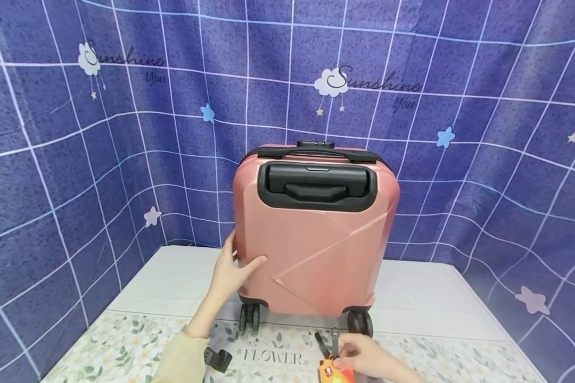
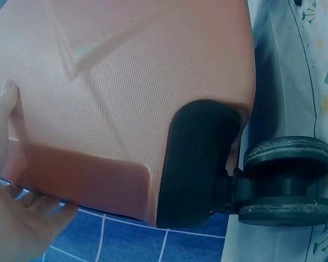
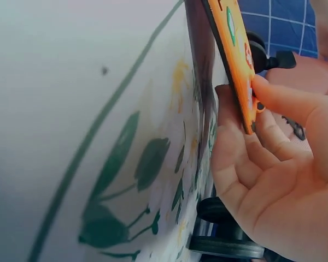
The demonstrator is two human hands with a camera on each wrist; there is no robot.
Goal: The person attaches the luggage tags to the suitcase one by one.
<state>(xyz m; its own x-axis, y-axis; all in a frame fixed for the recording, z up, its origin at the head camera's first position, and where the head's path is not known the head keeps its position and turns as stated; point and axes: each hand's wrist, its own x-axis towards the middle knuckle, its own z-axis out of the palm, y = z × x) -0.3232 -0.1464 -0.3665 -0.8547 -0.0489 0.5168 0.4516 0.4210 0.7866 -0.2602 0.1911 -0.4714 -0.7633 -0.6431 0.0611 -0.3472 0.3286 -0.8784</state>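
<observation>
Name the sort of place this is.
Likely a staged filming corner: starry blue fabric on three sides, a floral-print surface below, and a pink suitcase standing near the middle.

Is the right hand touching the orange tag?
Touching: the right wrist view shows the right hand pinching the orange tag between thumb and fingers.

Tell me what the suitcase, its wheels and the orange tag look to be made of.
The suitcase looks like hard plastic with a pink sheen: molded creases, fine texture. The wheels seem dull black plastic or rubber, their treads scuffed pale. The tag could be rubber or plastic, matte-looking: a flat orange slab with a dark edge.
</observation>
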